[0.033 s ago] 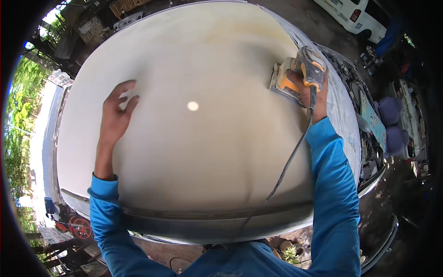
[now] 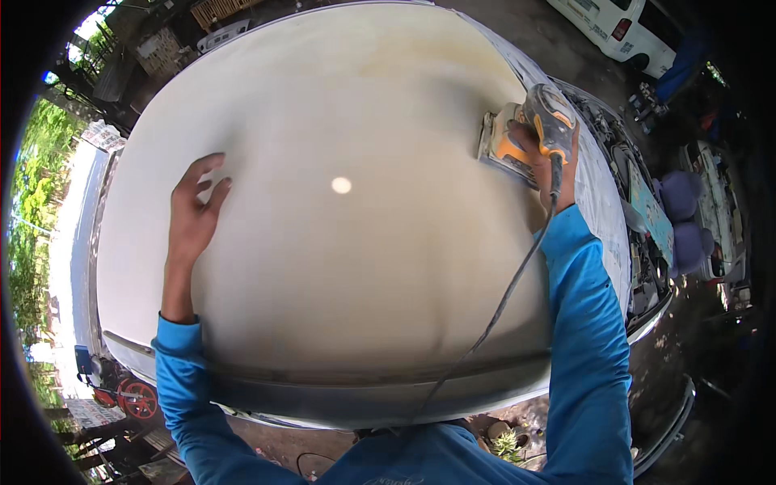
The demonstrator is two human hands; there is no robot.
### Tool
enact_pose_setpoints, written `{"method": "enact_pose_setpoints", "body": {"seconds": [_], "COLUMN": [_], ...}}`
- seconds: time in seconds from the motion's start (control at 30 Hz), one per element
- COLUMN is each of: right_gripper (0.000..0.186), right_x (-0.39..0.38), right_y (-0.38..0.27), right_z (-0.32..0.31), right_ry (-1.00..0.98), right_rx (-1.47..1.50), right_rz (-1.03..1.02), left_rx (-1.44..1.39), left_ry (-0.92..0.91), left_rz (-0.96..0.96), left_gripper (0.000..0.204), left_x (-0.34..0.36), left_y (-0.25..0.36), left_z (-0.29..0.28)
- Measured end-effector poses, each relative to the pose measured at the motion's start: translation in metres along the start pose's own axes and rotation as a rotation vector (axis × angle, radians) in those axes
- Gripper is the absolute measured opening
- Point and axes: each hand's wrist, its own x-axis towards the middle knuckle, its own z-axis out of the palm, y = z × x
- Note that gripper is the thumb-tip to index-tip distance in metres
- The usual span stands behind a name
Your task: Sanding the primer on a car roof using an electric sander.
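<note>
A corded electric sander (image 2: 517, 141), grey and orange with a flat square pad, is gripped in my right hand (image 2: 563, 174). Its pad faces the pale, dusty car roof (image 2: 364, 267) near the right edge; whether the whole pad touches cannot be made out. From the handle a dark power cord (image 2: 508, 301) runs down across the roof toward my body. My left hand (image 2: 196, 206) holds nothing, its fingers apart and loosely curved over the left part of the roof. A round bright spot shows mid-roof.
White sheeting (image 2: 600, 194) lies along the right side of the roof, beside an exposed engine bay (image 2: 626, 162). A white van (image 2: 618, 32) is parked at the far right. Purple chairs (image 2: 685, 194) stand to the right, and a red-wheeled motorcycle (image 2: 133, 396) at the lower left.
My left hand has shifted slightly left and nearer to me. The sander in my right hand has moved a little to the right.
</note>
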Motion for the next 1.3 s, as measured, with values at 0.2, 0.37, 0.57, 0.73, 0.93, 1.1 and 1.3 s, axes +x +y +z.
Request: {"method": "enact_pose_setpoints", "body": {"seconds": [0.2,0.37,0.57,0.73,0.93,1.1,1.3], "right_gripper": [0.049,0.058,0.069,0.058,0.048,0.050,0.058], "right_x": [0.041,0.066,0.086,0.116,0.121,0.103,0.110], "right_y": [0.014,0.003,-0.002,0.015,0.032,0.036,0.048], "right_z": [0.016,0.088,0.155,0.133,0.056,0.005,-0.019], "right_ry": [-0.096,-0.225,-0.283,-0.258,-0.127,-0.047,-0.036], "right_rx": [-0.064,-0.145,-0.213,-0.187,-0.323,-0.334,-0.333], "right_rz": [0.031,-0.058,-0.183,-0.132,-0.036,0.013,0.010], "left_rx": [0.038,-0.017,-0.041,-0.113,-0.075,-0.043,-0.006], "left_ry": [0.105,0.096,0.084,0.083,0.070,0.061,0.056], "left_rz": [0.047,0.039,0.033,0.007,-0.002,-0.041,-0.029], "left_gripper": [0.034,0.034,0.034,0.034,0.034,0.035,0.035], "left_x": [-0.032,-0.028,-0.032,-0.033,-0.031,-0.027,-0.028], "left_y": [-0.048,-0.040,-0.045,-0.051,-0.052,-0.048,-0.049], "left_z": [0.005,0.008,0.001,0.000,0.000,0.005,0.013]}}
